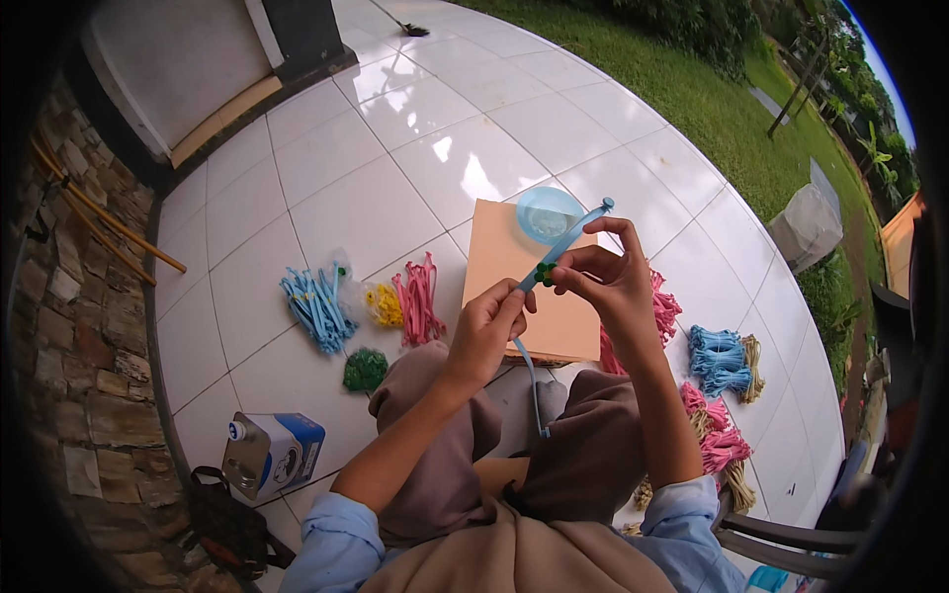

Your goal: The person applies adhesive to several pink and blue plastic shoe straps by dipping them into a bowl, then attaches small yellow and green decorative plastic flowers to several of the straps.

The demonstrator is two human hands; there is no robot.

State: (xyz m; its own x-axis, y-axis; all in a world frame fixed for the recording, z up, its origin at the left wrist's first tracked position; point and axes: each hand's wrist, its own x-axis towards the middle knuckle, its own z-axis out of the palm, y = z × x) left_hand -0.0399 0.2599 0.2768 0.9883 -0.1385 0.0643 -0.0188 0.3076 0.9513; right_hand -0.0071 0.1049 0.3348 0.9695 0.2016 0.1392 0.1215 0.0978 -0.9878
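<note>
Both my hands are raised over my lap, working on one long light-blue strap (571,240) with a small knob at its upper end. My left hand (487,326) pinches the strap at its middle, and the thin lower part hangs down between my knees. Against the strap, my right hand (605,280) holds a small dark-green flower-shaped piece (544,275) between thumb and fingertips. I cannot tell whether the piece goes around the strap or only touches it. Behind the hands, a clear blue bowl (547,215) sits on a tan board (491,252).
On the white tiled floor at left lie blue straps (316,311), pink straps (421,301), yellow pieces (384,305) and a green heap (366,370). A metal can (272,455) stands nearer. Blue bundles (720,361) and pink bundles (722,445) lie at right, near a chair (786,539).
</note>
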